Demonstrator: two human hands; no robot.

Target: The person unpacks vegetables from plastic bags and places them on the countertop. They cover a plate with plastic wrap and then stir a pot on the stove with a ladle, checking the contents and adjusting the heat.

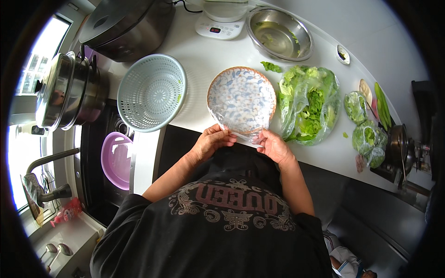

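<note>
A round plate (242, 97) with a blue floral pattern and an orange rim lies on the white counter in front of me. Clear plastic film or a thin bag (240, 133) covers its near part. My left hand (215, 139) pinches the plastic at the plate's near left edge. At the near right edge, my right hand (274, 145) grips the same plastic between thumb and fingers. Right of the plate is a clear plastic bag of green lettuce (309, 104), and a loose leaf (271, 66) rests behind it.
A pale blue colander (152, 92) stands left of the plate. Behind are a steel bowl of water (280, 36) and a white kitchen scale or appliance (219, 29). Smaller bagged greens (369, 137) sit at right. The sink, far left, holds a purple basin (117, 161).
</note>
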